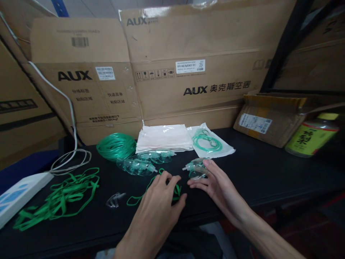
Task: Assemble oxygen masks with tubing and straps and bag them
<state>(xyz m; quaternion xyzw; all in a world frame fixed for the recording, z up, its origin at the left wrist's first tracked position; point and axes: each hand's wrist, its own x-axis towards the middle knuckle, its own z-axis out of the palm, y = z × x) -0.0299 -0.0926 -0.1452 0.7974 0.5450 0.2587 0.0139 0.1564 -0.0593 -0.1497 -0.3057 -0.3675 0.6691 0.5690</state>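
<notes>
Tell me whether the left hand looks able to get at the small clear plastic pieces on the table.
Probably yes: the small clear plastic pieces lie uncovered to the left of the left hand, with only part of a green cord between, which seems unlikely to block it.

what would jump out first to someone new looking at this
Probably the big AUX cardboard standing across the back, then the tangled green straps at the left and the coil of green tube behind them. Near the front middle, the right hand holds a clear mask, and the left hand is over another strap.
</notes>
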